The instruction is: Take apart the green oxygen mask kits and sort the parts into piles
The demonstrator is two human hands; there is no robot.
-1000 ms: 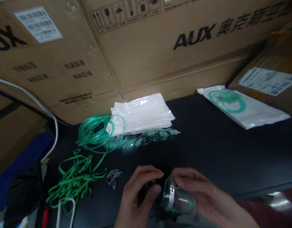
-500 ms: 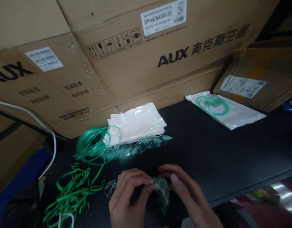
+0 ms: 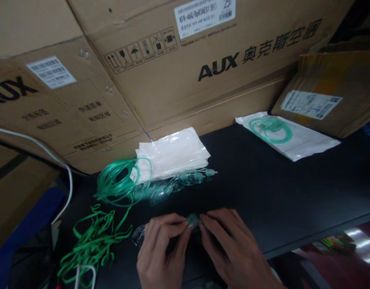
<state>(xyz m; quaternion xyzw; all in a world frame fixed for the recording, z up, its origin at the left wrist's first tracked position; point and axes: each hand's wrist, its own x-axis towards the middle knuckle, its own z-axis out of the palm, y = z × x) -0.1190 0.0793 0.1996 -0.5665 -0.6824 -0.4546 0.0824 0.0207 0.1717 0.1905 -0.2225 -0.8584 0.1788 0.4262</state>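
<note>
My left hand (image 3: 162, 247) and my right hand (image 3: 233, 245) face each other near the front of the black table. Between their fingertips is a clear green oxygen mask (image 3: 193, 220), pinched at both sides. Most of the mask is hidden by my fingers and in shadow. Beside my left hand lie clear plastic pieces (image 3: 138, 236), partly covered by it. Farther left is a tangle of green elastic straps (image 3: 93, 241). Beyond my hands several more clear green masks (image 3: 166, 190) lie in a row.
Coiled green tubing (image 3: 115, 182) lies left of a stack of white pouches (image 3: 174, 154). At the right, another pouch (image 3: 308, 142) lies under coiled tubing (image 3: 270, 130). Large cardboard boxes (image 3: 160, 92) stand behind the black table (image 3: 263, 188). A white cable (image 3: 49, 152) hangs at left.
My right hand has closed in from the right, and its fingers now pinch the mask's side. The mask has turned and sits slightly higher, with less of it showing.
</note>
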